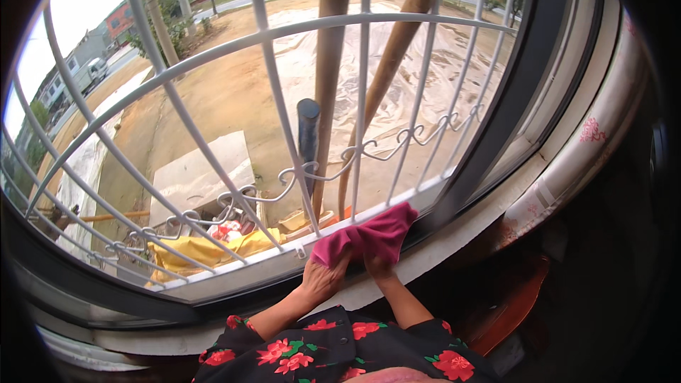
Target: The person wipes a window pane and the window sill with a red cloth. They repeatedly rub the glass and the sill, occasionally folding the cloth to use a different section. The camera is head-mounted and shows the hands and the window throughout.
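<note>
Both hands hold a magenta cloth [367, 234] over the window sill, close to the bottom rail of a white metal window grille [276, 263]. My left hand [325, 276] grips the cloth's left part, with the fingertips hidden beneath it. On the right part, my right hand [379, 266] has its fingers mostly covered by the fabric. The cloth's upper right corner reaches up against the rail. Below the hands runs the pale sill ledge [409, 271], beside the dark window frame [457, 202].
Outside the bars lean wooden poles [332, 64] and a dark pipe [308, 122]. A yellow sheet [213, 252] lies below the grille, near a pale board [205, 175]. Patterned curtain fabric [580, 143] hangs at the right. A reddish wooden furniture edge [511, 303] stands lower right.
</note>
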Demonstrator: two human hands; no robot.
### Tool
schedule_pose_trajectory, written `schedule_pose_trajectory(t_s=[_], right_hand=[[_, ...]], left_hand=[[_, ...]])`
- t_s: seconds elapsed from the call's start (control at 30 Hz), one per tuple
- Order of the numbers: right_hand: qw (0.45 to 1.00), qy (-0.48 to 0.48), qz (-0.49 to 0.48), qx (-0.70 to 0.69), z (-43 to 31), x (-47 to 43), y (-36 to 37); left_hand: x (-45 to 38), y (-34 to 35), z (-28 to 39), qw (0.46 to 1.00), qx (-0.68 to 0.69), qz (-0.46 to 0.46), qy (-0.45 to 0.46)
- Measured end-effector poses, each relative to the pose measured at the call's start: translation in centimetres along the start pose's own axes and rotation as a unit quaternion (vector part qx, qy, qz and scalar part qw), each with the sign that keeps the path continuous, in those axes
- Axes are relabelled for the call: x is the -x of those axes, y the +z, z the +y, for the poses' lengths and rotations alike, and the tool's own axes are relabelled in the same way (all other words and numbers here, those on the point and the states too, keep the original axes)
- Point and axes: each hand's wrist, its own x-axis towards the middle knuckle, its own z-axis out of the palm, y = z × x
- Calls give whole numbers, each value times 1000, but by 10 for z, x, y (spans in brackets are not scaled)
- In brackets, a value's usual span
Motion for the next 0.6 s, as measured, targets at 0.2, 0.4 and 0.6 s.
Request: schedule_pose_trajectory(t_s=[0.2, 0.4, 0.6], right_hand=[[953, -194, 116, 200, -67, -173, -34], [902, -246, 233, 267, -136, -302, -91], [891, -176, 275, 314, -38, -181, -76]], left_hand=[[-117, -72, 13, 981, -9, 194, 14], [-220, -122, 41, 933, -67, 342, 93], [-150, -13, 32, 997, -2, -30, 77]])
